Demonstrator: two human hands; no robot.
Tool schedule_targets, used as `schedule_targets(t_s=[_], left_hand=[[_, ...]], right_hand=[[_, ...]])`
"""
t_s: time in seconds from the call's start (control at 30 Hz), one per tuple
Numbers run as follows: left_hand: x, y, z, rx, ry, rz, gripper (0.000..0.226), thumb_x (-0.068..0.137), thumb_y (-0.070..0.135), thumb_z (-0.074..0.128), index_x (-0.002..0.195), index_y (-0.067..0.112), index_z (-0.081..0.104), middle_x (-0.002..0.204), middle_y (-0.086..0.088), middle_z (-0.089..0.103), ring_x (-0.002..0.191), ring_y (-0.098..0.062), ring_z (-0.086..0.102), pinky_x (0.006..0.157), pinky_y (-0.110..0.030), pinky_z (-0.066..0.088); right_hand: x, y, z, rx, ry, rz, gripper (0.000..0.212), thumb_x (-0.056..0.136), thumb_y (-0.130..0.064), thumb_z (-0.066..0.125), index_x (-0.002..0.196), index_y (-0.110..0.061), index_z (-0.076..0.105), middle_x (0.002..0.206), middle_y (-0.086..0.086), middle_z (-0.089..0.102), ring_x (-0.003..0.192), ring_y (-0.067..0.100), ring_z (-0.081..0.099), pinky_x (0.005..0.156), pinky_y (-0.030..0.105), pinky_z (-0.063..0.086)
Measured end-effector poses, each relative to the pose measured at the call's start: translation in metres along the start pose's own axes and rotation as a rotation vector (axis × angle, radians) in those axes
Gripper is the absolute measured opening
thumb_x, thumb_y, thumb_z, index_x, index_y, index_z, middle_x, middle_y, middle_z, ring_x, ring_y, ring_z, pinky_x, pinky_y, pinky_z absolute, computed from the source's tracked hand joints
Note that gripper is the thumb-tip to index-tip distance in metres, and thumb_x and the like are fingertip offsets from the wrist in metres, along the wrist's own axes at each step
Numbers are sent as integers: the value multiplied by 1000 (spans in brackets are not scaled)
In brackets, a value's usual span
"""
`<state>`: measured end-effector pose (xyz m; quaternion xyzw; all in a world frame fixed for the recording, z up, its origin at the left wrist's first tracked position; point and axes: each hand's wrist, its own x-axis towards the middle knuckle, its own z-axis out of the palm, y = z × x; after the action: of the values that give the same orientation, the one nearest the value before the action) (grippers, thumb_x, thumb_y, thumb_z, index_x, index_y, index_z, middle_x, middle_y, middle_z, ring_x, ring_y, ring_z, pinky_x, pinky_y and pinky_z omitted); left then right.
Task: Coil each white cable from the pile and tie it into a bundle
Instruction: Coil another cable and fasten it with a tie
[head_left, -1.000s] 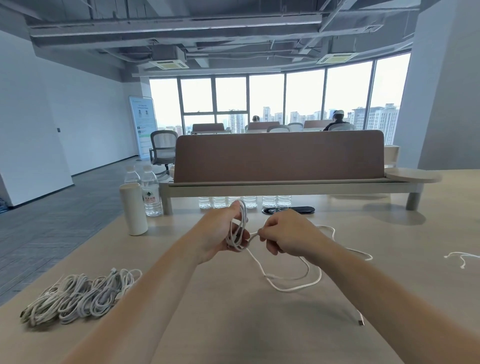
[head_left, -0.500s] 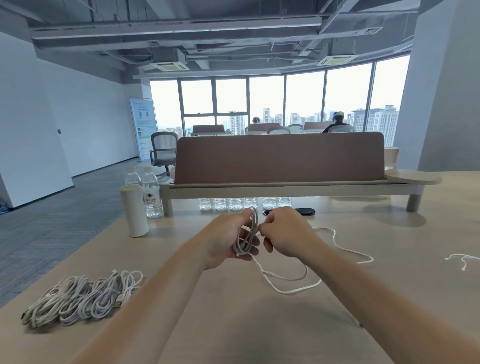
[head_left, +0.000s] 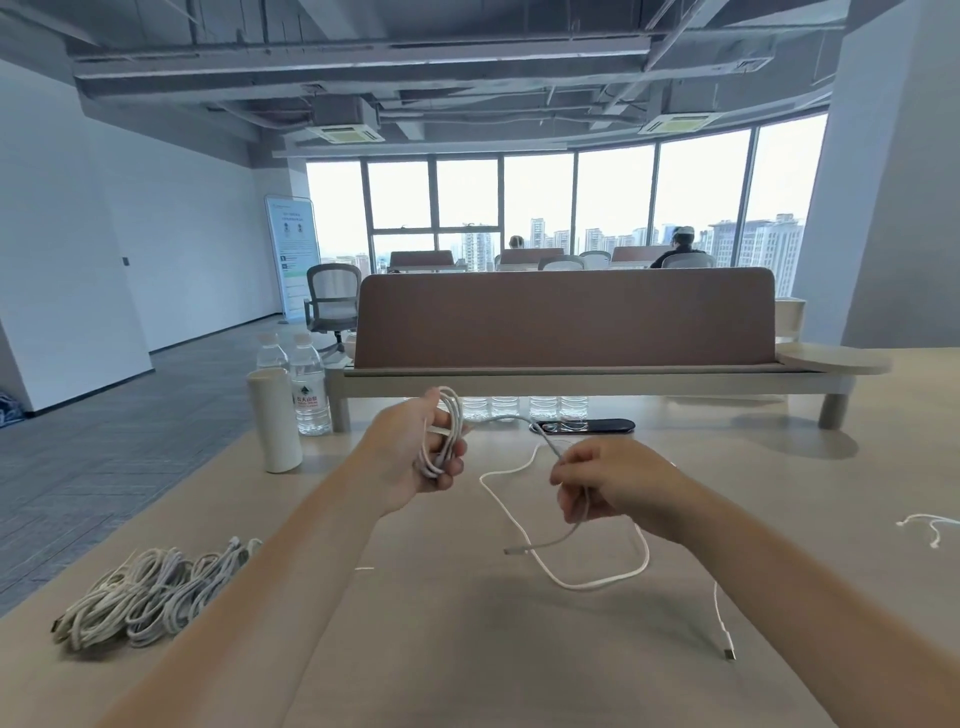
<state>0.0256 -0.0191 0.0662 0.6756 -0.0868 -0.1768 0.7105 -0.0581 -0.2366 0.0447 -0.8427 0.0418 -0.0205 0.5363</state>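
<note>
Hands had parted since a sec earlier: the right hand (head_left: 608, 483) had drawn off right & lower from the left hand (head_left: 415, 452), w/ a strand (head_left: 511, 418) stretched btwn them. Left forearm reached in from near-left, its grip curled round the coil (head_left: 448, 434) of the white cable (head_left: 587, 586). Right forearm came in from near-right, back of hand up, grip pinching the strand btwn thumb & fingers. Both hands worked above the mid-table (head_left: 467, 670), well apart from its left edge, which ran diagonally past the pile (head_left: 150, 592) of cables, & short of the divider panel (head_left: 566, 317) at the back. Coil stood w/ its long axis roughly upright. The strand left it near the top, then ran right & down to the right hand. Below that hand a plug-tipped end (head_left: 511, 551) pointed left. A slack loop (head_left: 491, 488) lay on the table under the right wrist. A thin tail w/ plug (head_left: 730, 652) pointed toward the near edge.
</note>
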Motion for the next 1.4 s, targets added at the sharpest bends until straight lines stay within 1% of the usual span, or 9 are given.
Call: schedule_targets(t_s=[0.13,0.27,0.47,0.63,0.73,0.8,0.93,1.1,1.4], left_hand=[[3,-8,2,106,-55,-19,45,105,48,40,107,7,58,80,-15,62,62,-26,58,62,-31,49],[4,-15,14,178,-78,-36,47,105,49,39,105,7,61,85,-14,63,66,-27,61,68,-37,54],[6,-24,29,192,-15,-53,48,106,49,37,99,5,57,77,-16,64,64,-29,60,62,-35,51],[5,-25,32,94,21,-66,48,107,47,37,96,4,56,71,-17,63,58,-28,59,58,-30,45],[5,-23,29,31,-10,-81,54,106,49,36,95,2,60,67,-16,62,58,-26,57,55,-28,43],[6,-23,27,8,-18,-90,55,106,50,37,97,1,58,68,-15,62,57,-26,57,54,-27,44],[4,-25,27,-11,-14,-99,51,106,49,38,92,3,54,74,-17,63,60,-28,59,56,-29,45],[3,-27,29,-25,-7,-117,48,106,48,37,96,4,51,78,-19,62,60,-29,60,57,-30,46],[0,-27,34,39,-39,-86,48,106,50,36,90,8,52,70,-18,63,58,-27,58,56,-29,43]], right_hand=[[11,3,-3,282,87,21,13,102,-15,56,90,-11,55,61,5,55,47,12,38,50,25,39],[15,-5,7,233,175,-1,14,102,-17,53,90,-12,56,57,4,52,46,13,36,44,23,26],[13,-19,30,-168,324,-127,19,98,-29,57,87,-18,68,54,-3,60,37,3,43,50,23,35],[6,-27,45,-429,250,-278,33,103,-19,46,80,-2,62,65,7,56,56,13,43,63,36,43],[1,-28,49,-316,122,-274,22,102,-13,42,101,-23,61,62,-3,63,50,2,51,53,23,41],[3,-26,52,-319,155,-242,17,101,-17,42,112,-26,49,70,-2,70,63,8,61,56,26,45],[11,-22,52,-418,311,-208,10,98,-20,43,93,-27,48,79,-2,69,74,20,61,67,36,50],[10,-19,45,-421,435,-144,13,91,-16,40,87,-23,50,81,-1,67,79,22,61,67,36,49],[8,-21,45,-341,310,-219,13,94,-19,49,84,-23,55,73,-2,70,67,13,61,63,31,47]])
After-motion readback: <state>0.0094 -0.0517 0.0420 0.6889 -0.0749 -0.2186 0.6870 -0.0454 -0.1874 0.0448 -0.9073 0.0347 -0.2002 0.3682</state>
